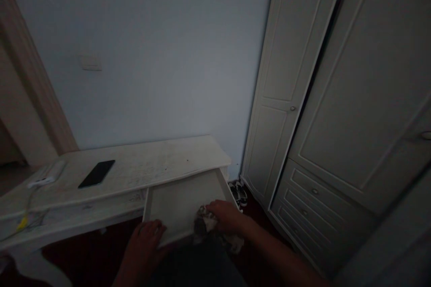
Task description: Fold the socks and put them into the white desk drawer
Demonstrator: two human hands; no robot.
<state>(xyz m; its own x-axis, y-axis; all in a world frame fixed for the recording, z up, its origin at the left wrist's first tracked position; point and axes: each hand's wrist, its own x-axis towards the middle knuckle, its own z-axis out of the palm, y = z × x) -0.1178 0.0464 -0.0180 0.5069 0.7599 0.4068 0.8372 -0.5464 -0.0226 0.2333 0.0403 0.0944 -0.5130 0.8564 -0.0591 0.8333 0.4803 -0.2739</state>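
Note:
A white drawer (182,197) is pulled out from the right part of a white table (161,157). My left hand (148,235) grips the drawer's near left corner, its fingers curled over the edge. In my right hand (224,215) is a crumpled, patterned cloth (204,222), held over the near right part of the drawer. Part of that cloth hangs down past the drawer's front, below my wrist. The drawer's pale bottom shows, with no objects visible on it.
A dark phone-like slab (97,174) and a white power strip (47,174) lie on the tabletop's left. Sneakers (238,193) stand on the floor right of the table. A white wardrobe (323,98) with several small drawers rises at right. A light switch (90,63) is on the wall.

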